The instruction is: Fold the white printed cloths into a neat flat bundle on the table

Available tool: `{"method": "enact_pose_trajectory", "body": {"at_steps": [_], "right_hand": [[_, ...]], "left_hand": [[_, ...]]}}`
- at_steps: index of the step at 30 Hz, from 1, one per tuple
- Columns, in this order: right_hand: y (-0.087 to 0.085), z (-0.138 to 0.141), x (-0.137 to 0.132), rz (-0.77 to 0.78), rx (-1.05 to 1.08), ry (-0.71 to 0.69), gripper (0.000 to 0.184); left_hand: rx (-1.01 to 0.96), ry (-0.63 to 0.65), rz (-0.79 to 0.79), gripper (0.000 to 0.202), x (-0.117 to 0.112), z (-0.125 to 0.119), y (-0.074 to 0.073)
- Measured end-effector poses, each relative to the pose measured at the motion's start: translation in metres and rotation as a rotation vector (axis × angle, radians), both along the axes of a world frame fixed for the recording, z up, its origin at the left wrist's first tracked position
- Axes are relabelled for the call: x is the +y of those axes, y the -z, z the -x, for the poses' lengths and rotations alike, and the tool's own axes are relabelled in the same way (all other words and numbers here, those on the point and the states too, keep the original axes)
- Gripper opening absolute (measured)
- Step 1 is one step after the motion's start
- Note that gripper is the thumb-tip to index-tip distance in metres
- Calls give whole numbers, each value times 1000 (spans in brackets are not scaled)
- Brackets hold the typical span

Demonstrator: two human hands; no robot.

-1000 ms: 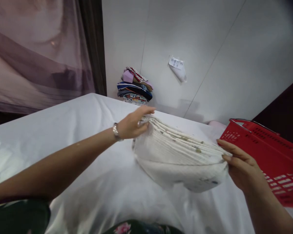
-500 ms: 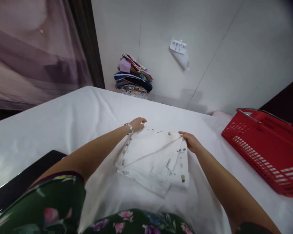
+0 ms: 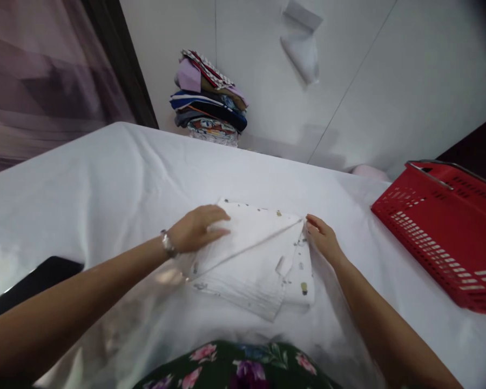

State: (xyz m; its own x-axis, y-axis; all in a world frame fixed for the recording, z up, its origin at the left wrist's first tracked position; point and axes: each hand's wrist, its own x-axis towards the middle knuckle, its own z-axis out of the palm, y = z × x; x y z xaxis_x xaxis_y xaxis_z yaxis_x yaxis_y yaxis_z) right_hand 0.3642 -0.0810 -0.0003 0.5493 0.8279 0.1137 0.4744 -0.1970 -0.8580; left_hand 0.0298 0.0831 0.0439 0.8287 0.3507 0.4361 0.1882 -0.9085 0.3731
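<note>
A folded white garment [image 3: 247, 243] with small green and dark prints lies flat in front of me. A pale label [image 3: 284, 266] shows on it, and a diagonal fold crosses its top. My left hand [image 3: 198, 228], with a bracelet on its wrist, is spread at the garment's left edge, thumb and fingers apart. At the upper right corner my right hand [image 3: 321, 236] rests against the edge, its fingers loosely stretched. Whether those fingertips pinch any fabric is hard to see.
A white cloth covers the table [image 3: 117, 178]. To the right stands a red basket [image 3: 441, 232] with a metal handle. A stack of folded clothes [image 3: 210, 100] sits beyond the far edge. A dark flat object [image 3: 36, 281] lies at the left. Paper [image 3: 302, 46] hangs on the wall.
My left hand has left the far left corner and come down and left along the garment's side, opening. My right hand stays at its corner, its fingers looser. The camera view has tilted down slightly.
</note>
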Motion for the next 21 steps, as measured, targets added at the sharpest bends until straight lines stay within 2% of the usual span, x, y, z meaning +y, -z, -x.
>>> {"method": "enact_pose_trajectory", "body": {"at_steps": [2,4,6,8,11,15,19,21], "right_hand": [[0,7,-20,-72,-266,-141,37],[-2,16,-36,-94,-443,-326,40],[-5,24,-46,-95,-583,-488,43],[-8,31,-48,-94,-712,-590,45],[-11,36,-39,-86,-845,-658,44],[-11,37,-26,-59,-901,-704,36],[-15,40,-23,-114,-744,-689,33],[-20,43,-17,-112,-619,-641,31]], "left_hand": [[48,134,-15,30,-31,19,-3],[117,223,3,33,-57,33,1],[163,226,-1,34,-72,40,10],[179,179,-21,33,-79,42,20],[188,123,-53,34,-79,38,27],[207,121,-18,27,-78,33,24],[140,82,174,17,-77,31,14],[94,-49,334,17,-72,28,10]]}}
